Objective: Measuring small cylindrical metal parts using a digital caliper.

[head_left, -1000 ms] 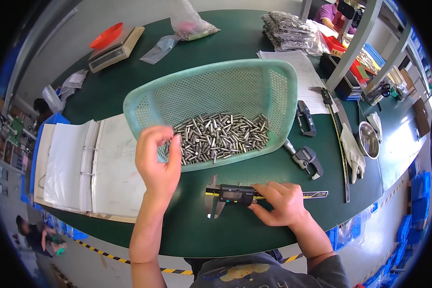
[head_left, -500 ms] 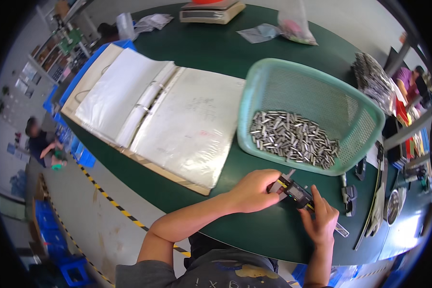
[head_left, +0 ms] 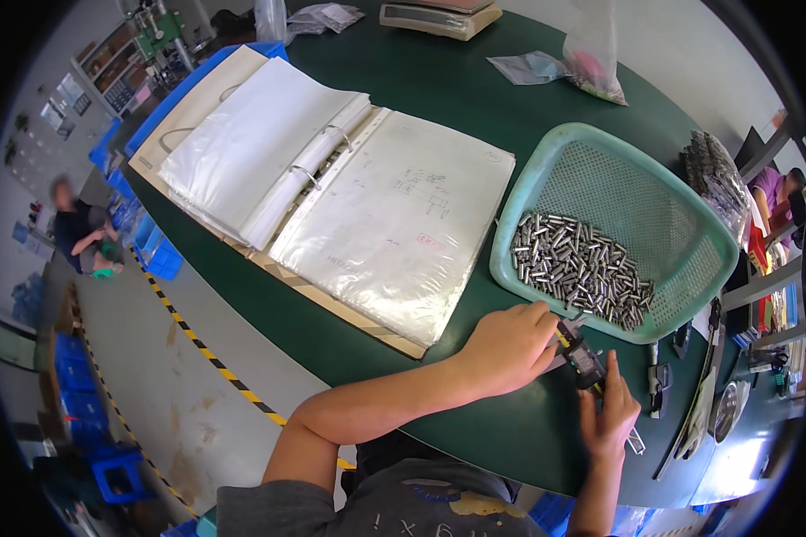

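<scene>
My right hand (head_left: 611, 413) grips a black digital caliper (head_left: 584, 360) with a small display, its beam slanting down to the right past my fingers. At the caliper's jaw end my left hand (head_left: 509, 351) is closed, thumb and fingers pressed together; what they pinch is hidden from view. Just beyond both hands stands a light green mesh basket (head_left: 690, 309) with a heap of small metal pins (head_left: 582, 268) inside. Left of the basket lies an open ring binder (head_left: 394, 224) with pages in clear sleeves.
To the right lie a second measuring tool (head_left: 660, 380), a glove (head_left: 694, 428) and a round metal dish (head_left: 727, 413). A scale (head_left: 441, 20) and plastic bags (head_left: 595, 67) are at the back. Two other people sit farther off, one at the left, another at the far right.
The view has shifted, so the binder and basket sit differently in the picture. My left fingers have curled in more at the jaws; my right hand keeps hold of the caliper.
</scene>
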